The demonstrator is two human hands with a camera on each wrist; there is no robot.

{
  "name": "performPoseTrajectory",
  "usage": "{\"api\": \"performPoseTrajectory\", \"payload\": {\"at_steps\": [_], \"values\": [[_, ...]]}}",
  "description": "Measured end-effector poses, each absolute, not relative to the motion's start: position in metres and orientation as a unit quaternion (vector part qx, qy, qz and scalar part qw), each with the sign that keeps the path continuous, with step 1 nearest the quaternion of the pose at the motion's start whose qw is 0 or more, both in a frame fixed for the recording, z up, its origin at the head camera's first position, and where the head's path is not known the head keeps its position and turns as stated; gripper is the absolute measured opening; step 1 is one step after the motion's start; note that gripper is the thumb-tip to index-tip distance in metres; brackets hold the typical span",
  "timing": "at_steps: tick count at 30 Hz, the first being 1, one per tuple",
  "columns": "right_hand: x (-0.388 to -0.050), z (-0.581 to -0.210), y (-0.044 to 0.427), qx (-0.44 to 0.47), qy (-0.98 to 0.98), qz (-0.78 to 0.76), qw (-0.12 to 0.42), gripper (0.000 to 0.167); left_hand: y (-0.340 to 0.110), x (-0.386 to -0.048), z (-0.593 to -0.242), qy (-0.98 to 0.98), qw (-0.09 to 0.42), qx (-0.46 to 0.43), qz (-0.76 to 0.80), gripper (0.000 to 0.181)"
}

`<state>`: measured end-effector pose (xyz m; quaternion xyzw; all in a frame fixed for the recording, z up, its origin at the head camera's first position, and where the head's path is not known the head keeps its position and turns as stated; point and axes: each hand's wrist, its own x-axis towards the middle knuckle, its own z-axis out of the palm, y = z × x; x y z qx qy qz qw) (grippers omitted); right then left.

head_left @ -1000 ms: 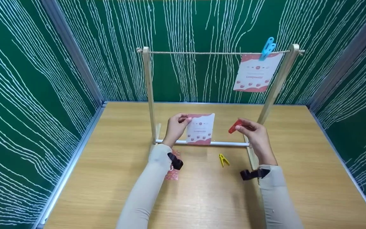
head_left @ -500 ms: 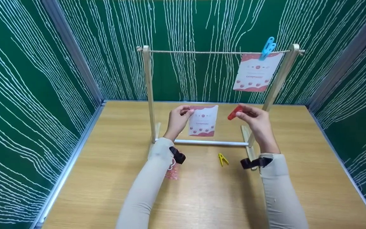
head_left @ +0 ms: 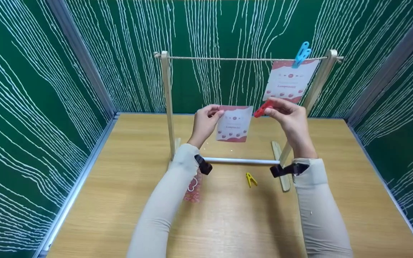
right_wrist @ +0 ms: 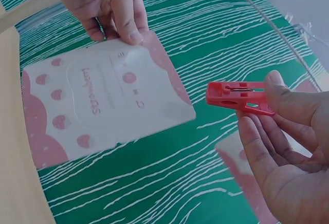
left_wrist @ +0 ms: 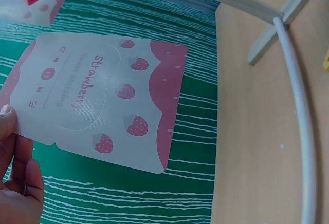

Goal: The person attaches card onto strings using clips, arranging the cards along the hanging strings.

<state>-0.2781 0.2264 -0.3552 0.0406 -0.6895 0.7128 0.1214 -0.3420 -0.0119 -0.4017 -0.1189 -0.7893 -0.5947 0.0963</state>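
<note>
My left hand [head_left: 206, 123] pinches a white and pink strawberry-print card [head_left: 233, 125] by its upper left corner, thumb in front. The card hangs in the air below the string [head_left: 228, 58]. To its right, my right hand [head_left: 290, 120] holds a red clothespin [head_left: 262, 109] between thumb and fingers; the right wrist view shows the clothespin's [right_wrist: 236, 94] tip near the card's edge, apart from it. A matching card [head_left: 290, 80] hangs from the string at the right under a blue clothespin [head_left: 302, 55]; my right hand hides part of its lower edge.
A wooden frame with a left post [head_left: 167, 104], a right post [head_left: 321, 84] and a white bottom bar [head_left: 242, 161] stands on the table [head_left: 113, 200]. A yellow clothespin [head_left: 251, 180] lies in front of the bar. Left of it, a red patterned piece [head_left: 193, 190] is partly behind my left sleeve.
Both hands have risen toward the string, the left carrying the card up and slightly right, the right lifting the red clothespin. The gap between card and clothespin has narrowed.
</note>
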Motion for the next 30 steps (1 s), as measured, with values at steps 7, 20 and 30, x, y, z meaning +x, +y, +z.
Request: {"api": "performPoseTrajectory", "payload": {"at_steps": [7, 20, 30], "values": [[-0.281, -0.333, 0.221, 0.04, -0.67, 0.729, 0.138, 0.044, -0.007, -0.344, -0.381, -0.779, 0.109, -0.136, -0.603, 0.02], [-0.287, -0.298, 0.212, 0.077, -0.645, 0.734, 0.196, 0.039, 0.002, -0.347, -0.353, -0.753, 0.144, -0.136, -0.628, 0.021], [-0.289, -0.28, 0.208, 0.083, -0.628, 0.743, 0.215, 0.04, 0.007, -0.349, -0.334, -0.742, 0.152, -0.147, -0.637, 0.024]]}}
